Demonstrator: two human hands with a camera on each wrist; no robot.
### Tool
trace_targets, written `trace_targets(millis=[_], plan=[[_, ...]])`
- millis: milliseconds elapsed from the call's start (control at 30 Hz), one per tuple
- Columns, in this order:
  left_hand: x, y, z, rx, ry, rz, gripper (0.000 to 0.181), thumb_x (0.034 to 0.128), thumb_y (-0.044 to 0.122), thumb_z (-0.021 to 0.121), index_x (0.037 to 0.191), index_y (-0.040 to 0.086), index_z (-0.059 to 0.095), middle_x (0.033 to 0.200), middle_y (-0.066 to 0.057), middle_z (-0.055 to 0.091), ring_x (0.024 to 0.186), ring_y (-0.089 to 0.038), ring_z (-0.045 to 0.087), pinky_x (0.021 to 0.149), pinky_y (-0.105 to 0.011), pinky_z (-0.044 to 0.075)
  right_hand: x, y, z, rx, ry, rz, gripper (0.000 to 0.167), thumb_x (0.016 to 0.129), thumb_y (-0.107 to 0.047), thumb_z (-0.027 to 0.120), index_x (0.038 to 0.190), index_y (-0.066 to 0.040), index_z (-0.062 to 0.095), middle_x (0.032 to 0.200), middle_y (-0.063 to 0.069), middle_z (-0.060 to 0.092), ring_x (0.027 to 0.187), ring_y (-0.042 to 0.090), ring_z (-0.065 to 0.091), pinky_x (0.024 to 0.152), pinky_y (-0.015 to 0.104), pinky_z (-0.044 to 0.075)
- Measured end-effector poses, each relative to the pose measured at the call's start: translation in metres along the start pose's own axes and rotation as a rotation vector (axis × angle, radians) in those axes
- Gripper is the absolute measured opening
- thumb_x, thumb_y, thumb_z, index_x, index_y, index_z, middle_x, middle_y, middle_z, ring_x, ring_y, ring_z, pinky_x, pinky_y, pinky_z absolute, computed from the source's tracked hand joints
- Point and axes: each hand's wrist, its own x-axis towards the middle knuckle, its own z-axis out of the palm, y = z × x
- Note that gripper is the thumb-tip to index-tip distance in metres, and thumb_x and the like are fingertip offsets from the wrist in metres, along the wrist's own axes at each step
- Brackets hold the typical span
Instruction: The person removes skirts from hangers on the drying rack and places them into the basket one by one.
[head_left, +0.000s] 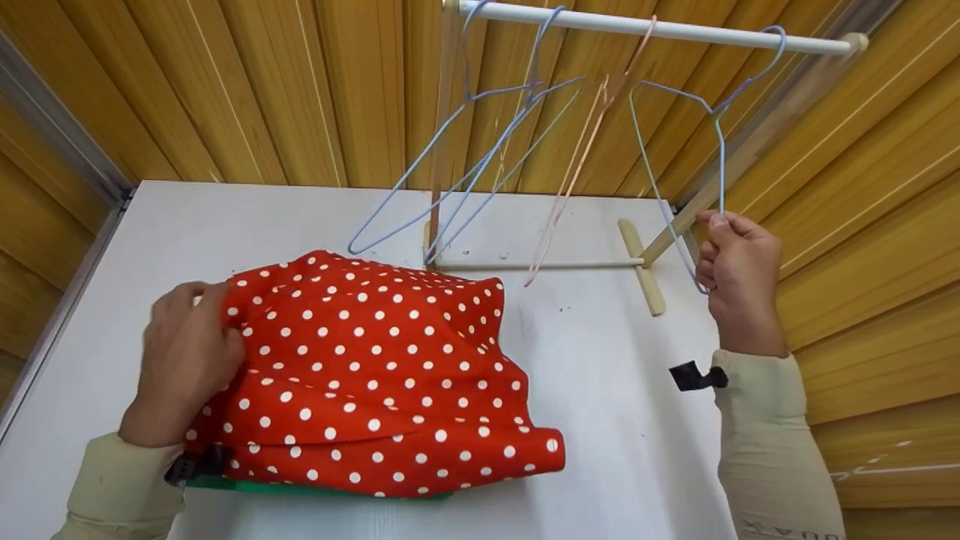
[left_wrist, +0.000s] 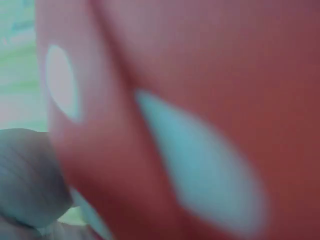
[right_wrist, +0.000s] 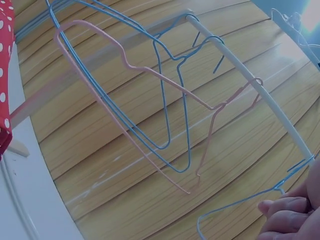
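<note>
My left hand (head_left: 187, 345) grips the left edge of a red cloth with white polka dots (head_left: 375, 345), which spreads in loose folds over the white table. The cloth fills most of the left wrist view, blurred, with part of a finger (left_wrist: 30, 175) beside it. What kind of garment it is cannot be told. My right hand (head_left: 742, 274) pinches the side of a blue wire hanger (head_left: 722, 161) between thumb and fingers. That hanger's hook rests over the right part of a white rail (head_left: 697, 31). In the right wrist view the curled fingers (right_wrist: 287, 212) show beside the hanger.
A pink hanger (head_left: 574, 172) and two blue hangers (head_left: 409, 176) hang further left on the rail. The rack's wooden foot (head_left: 641, 266) stands on the white table (head_left: 600, 420). A green edge (head_left: 300, 489) shows under the cloth. Wood-patterned panels (head_left: 262, 90) close off the back and sides.
</note>
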Motion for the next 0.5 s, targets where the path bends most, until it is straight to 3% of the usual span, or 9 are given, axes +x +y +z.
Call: trace_targets(millis=[67, 167, 267, 367, 500], plan=[[0.008, 0.02, -0.002, -0.006, -0.113, 0.094, 0.06, 0.0892, 0.008, 0.074, 0.143, -0.007, 0.053, 0.146, -0.036, 0.045, 0.137, -0.057, 0.038, 0.091, -0.073, 0.055, 0.001, 0.001, 0.0, -0.002, -0.019, -0.013, 0.02, 0.107, -0.015, 0.056, 0.103, -0.004, 0.072, 0.067, -0.002, 0.046, 0.044, 0.01, 0.036, 0.039, 0.021, 0.027], [0.031, 0.052, 0.004, -0.018, -0.313, 0.184, 0.064, 0.0938, 0.028, 0.076, 0.147, 0.001, 0.053, 0.154, -0.029, 0.043, 0.144, -0.05, 0.035, 0.097, -0.068, 0.055, 0.002, 0.002, -0.001, -0.015, -0.037, -0.016, 0.02, 0.108, -0.016, 0.055, 0.104, -0.005, 0.071, 0.063, -0.002, 0.044, 0.044, 0.01, 0.036, 0.039, 0.022, 0.028], [0.057, 0.08, 0.02, 0.074, -0.414, 0.222, 0.08, 0.0915, 0.049, 0.075, 0.152, 0.004, 0.048, 0.158, -0.027, 0.041, 0.149, -0.049, 0.031, 0.113, -0.071, 0.043, 0.003, 0.003, -0.002, -0.037, -0.051, -0.01, 0.019, 0.109, -0.016, 0.053, 0.106, -0.006, 0.069, 0.063, -0.002, 0.044, 0.045, 0.011, 0.036, 0.04, 0.024, 0.03], [0.081, 0.096, 0.038, 0.203, -0.491, 0.191, 0.096, 0.0882, 0.062, 0.072, 0.155, 0.0, 0.041, 0.157, -0.031, 0.04, 0.15, -0.052, 0.027, 0.119, -0.075, 0.028, 0.002, 0.006, -0.003, -0.068, -0.062, -0.012, 0.018, 0.109, -0.016, 0.053, 0.107, -0.006, 0.068, 0.065, -0.002, 0.047, 0.048, 0.013, 0.038, 0.042, 0.025, 0.033], [0.1, 0.097, 0.06, 0.211, -0.689, 0.07, 0.094, 0.0852, 0.063, 0.074, 0.147, 0.0, 0.043, 0.142, -0.028, 0.055, 0.136, -0.046, 0.048, 0.116, -0.07, 0.037, -0.001, 0.011, -0.005, -0.113, -0.084, -0.024, 0.017, 0.109, -0.014, 0.052, 0.107, -0.006, 0.066, 0.067, -0.002, 0.048, 0.05, 0.013, 0.039, 0.044, 0.025, 0.035]])
